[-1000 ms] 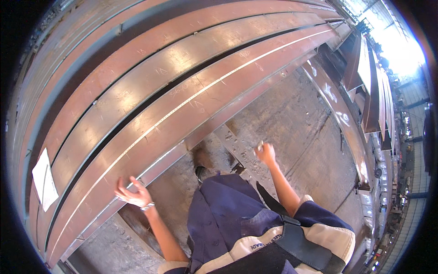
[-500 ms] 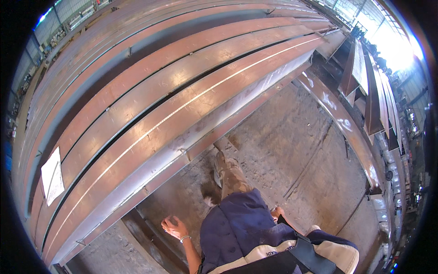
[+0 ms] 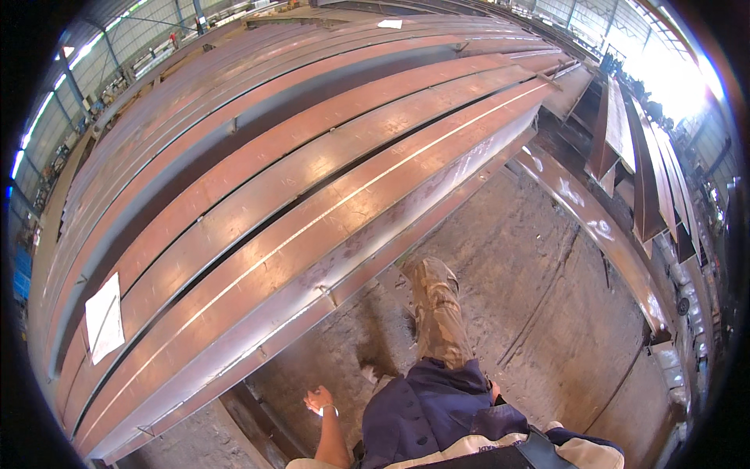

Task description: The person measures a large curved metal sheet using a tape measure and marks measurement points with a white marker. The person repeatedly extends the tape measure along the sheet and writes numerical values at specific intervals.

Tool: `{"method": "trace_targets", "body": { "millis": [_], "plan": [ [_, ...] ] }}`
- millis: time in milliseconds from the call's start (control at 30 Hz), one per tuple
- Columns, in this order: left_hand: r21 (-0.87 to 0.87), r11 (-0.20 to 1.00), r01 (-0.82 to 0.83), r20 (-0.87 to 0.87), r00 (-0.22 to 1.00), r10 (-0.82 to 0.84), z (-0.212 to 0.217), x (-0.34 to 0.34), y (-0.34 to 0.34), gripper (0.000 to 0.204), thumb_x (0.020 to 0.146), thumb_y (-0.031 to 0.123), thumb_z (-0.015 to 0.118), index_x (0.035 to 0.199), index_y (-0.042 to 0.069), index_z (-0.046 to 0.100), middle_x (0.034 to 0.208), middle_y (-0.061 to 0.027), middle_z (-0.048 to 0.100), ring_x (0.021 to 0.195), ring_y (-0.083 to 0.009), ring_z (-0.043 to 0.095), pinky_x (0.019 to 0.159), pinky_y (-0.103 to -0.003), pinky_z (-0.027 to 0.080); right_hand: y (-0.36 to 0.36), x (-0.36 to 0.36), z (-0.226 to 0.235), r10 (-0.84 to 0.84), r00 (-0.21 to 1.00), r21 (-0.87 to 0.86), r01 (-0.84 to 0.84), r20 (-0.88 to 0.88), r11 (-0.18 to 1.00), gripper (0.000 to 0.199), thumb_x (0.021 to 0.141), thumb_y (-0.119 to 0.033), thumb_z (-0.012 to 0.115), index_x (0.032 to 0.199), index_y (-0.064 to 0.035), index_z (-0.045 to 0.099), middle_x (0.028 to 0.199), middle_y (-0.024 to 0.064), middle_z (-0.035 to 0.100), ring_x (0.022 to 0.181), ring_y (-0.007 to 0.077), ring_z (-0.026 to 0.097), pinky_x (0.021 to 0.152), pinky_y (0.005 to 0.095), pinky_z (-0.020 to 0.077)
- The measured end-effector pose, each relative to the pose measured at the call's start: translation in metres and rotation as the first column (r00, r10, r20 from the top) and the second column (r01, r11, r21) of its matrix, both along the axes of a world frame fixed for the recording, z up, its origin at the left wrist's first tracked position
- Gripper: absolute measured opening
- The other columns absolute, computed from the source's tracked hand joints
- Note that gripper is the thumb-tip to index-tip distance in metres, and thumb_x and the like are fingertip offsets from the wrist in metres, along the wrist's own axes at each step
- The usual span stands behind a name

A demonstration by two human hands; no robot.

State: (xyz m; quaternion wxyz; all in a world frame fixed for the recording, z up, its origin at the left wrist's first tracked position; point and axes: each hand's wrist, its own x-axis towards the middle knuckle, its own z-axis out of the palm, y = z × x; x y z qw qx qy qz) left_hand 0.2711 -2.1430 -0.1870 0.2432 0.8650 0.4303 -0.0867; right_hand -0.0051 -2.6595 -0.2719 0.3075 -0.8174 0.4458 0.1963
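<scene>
A person stands on a rough concrete floor (image 3: 547, 313) in a steel workshop, seen from a camera on their own head looking down. A stack of long rust-brown steel beams (image 3: 312, 195) fills the upper left and centre of the frame, running from the lower left up toward the upper right.

The left hand (image 3: 319, 400), low in the frame just left of centre, hangs free beside the body with the fingers loosely curled and a band at the wrist. It holds nothing and touches nothing; the nearest beam's lower edge is close by, up and to the left. The right hand (image 3: 494, 389) shows only as a sliver behind the dark blue jacket, lower centre, and I cannot tell whether it is open or closed. One leg in camouflage trousers (image 3: 439, 320) steps forward along the floor beside the stack.

As far as can be judged, no handling of the steel is under way: neither hand is on a beam, and the person appears to be walking alongside them.

The beams lie flat and parallel, close together with dark gaps between. Their top faces are reddish and mottled; a pale chalk-like line runs the length of the nearest one. A white sheet of paper (image 3: 104, 316) lies on a beam at the left. More steel sections (image 3: 625, 141) stand at the upper right, well apart.
</scene>
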Motion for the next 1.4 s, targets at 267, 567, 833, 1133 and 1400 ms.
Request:
{"method": "trace_targets", "body": {
  "millis": [267,567,833,1133,1400],
  "plan": [
    [0.028,0.999,-0.017,-0.089,0.996,0.020,-0.015,-0.055,-0.032,0.038,0.087,0.032,0.073,0.111,0.003,0.078,0.137,-0.0277,0.064,0.125,-0.0467,0.062,0.104,-0.057,0.053,-0.041,-0.009,0.019,-0.005,0.997,-0.050,0.001,-0.074,0.999,0.049,0.088,-0.047,0.074,0.114,-0.0059,0.078,0.108,0.0240,0.078,0.103,0.0418,0.076,0.087,0.0493,0.0600],
    [-0.014,0.900,-0.435,0.185,0.884,0.430,-0.008,0.025,-0.078,0.056,0.096,0.046,0.065,0.117,-0.005,0.075,0.121,-0.0268,0.076,0.111,-0.0452,0.071,0.096,-0.055,0.054,-0.127,0.099,0.006,-0.068,0.993,-0.058,0.063,-0.094,0.996,0.052,0.084,-0.047,0.080,0.111,-0.0017,0.077,0.098,0.0216,0.080,0.095,0.0357,0.079,0.086,0.0450,0.0619],
    [-0.190,0.879,-0.438,0.460,0.751,0.473,0.019,0.176,-0.234,0.069,0.103,0.045,0.068,0.147,-0.007,0.057,0.146,-0.0266,0.063,0.134,-0.0425,0.061,0.114,-0.049,0.048,-0.314,0.183,0.023,-0.599,0.795,0.551,0.460,0.094,0.697,0.021,0.098,-0.013,0.070,0.110,0.0033,0.064,0.085,0.0204,0.074,0.066,0.0334,0.076,0.057,0.0492,0.0674],
    [-0.370,0.760,-0.535,0.527,0.553,0.645,0.117,0.278,-0.297,0.093,0.097,0.073,0.058,0.138,-0.011,0.062,0.143,-0.0290,0.063,0.132,-0.0413,0.061,0.111,-0.051,0.046,-0.483,0.193,0.079,-0.683,0.657,0.289,0.619,0.319,0.730,0.028,0.106,-0.024,0.066,0.114,0.0016,0.059,0.088,0.0196,0.074,0.066,0.0309,0.076,0.052,0.0439,0.0661],
    [-0.492,0.345,-0.799,0.377,0.162,0.912,0.091,0.353,-0.168,0.103,0.100,0.079,0.036,0.137,-0.014,0.057,0.139,-0.0342,0.064,0.126,-0.0454,0.066,0.108,-0.057,0.051,-0.488,0.310,0.149,-0.486,0.576,0.298,0.393,0.658,0.870,0.028,0.107,-0.025,0.067,0.104,0.0024,0.062,0.080,0.0141,0.074,0.064,0.0218,0.073,0.056,0.0380,0.0642]
  ]
}}
